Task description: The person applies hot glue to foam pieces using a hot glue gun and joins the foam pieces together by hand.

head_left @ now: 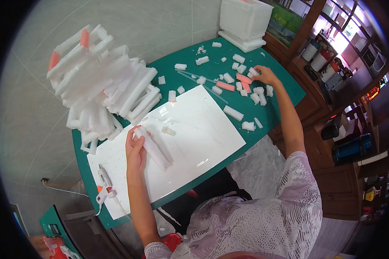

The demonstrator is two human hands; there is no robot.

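My left hand point(135, 151) is closed round one end of a long white foam stick point(155, 151), which slants over the white board point(212, 125). At the far right of the table, my right hand point(268, 75) reaches among loose foam offcuts, its fingers bent on a small white foam piece point(253, 72). Pink foam pieces point(225, 86) and a short white foam stick point(233, 113) lie near that hand. A torn foam scrap point(168, 131) rests on the board. The hot glue gun point(103, 183) lies on the board's left part, left of my forearm.
A tall stack of joined white foam sticks point(103, 82) stands at the table's left. Clear glue sticks point(203, 84) lie on the green table point(177, 86). At the back right stands a white foam box point(244, 19). Wooden shelves point(328, 99) line the right side.
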